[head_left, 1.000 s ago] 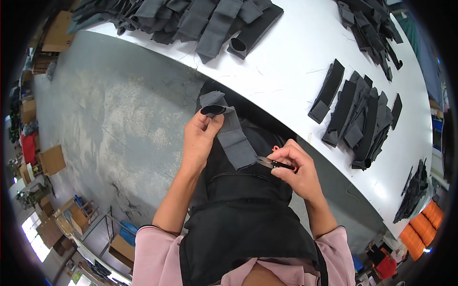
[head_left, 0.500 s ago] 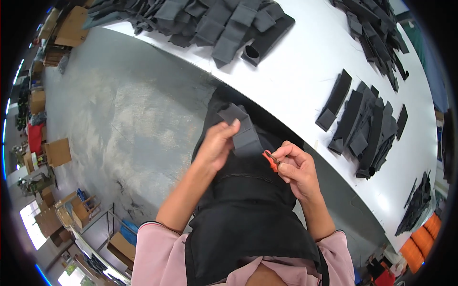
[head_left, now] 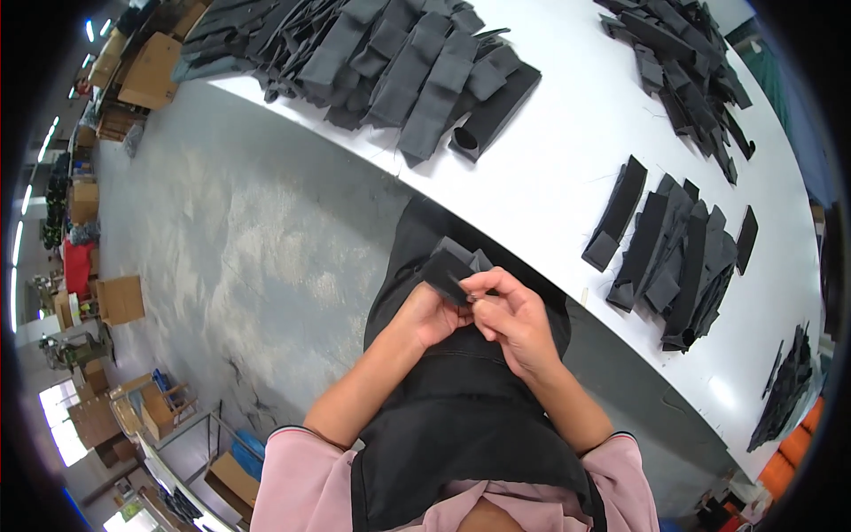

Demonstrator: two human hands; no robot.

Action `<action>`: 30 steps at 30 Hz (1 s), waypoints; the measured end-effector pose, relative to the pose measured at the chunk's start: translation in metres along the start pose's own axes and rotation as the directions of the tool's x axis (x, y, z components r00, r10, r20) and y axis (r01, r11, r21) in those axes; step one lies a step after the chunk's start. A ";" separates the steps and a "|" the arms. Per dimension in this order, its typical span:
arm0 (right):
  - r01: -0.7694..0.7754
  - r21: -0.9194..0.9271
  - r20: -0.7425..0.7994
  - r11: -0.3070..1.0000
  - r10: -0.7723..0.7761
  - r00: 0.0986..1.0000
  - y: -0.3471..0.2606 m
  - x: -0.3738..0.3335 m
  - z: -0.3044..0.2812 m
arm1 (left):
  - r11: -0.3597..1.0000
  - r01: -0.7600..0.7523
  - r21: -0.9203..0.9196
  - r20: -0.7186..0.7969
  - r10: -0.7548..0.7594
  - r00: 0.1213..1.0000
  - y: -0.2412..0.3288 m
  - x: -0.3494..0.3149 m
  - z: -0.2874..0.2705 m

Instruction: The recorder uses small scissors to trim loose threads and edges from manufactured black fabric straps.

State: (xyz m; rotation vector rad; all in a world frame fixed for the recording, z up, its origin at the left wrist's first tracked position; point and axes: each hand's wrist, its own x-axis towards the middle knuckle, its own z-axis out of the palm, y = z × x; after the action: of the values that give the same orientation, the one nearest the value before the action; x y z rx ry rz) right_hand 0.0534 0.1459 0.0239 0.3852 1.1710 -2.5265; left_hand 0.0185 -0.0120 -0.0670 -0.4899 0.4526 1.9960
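Observation:
Over my lap, my left hand holds a folded dark grey fabric strip, its fingers curled beneath it. Close against it, my right hand pinches thumb and fingertips together at the strip's near edge. Only a sliver of dark metal shows between those fingertips; the small orange-handled thread snips seen there earlier are now mostly hidden by the fingers. Both hands are in front of the black apron.
A white table runs diagonally ahead and to the right. It bears a large heap of dark strips, a smaller group and another pile. Cardboard boxes stand on the grey floor at the left.
My hands have come together; the right moved left to the strip, which is turned and folded over more. The orange snips have gone out of sight behind my fingers.

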 end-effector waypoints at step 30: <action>-0.385 -0.872 -0.481 0.303 -0.679 0.555 -0.066 0.047 -0.161 | -0.578 -0.402 0.710 0.699 0.508 0.503 0.125 0.056 0.171</action>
State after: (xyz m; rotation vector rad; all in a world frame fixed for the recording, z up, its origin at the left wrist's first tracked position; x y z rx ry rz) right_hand 0.0007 0.3022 -0.0490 1.1934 2.9441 -1.0294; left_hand -0.1426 0.0617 0.0628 1.0823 2.6135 1.5444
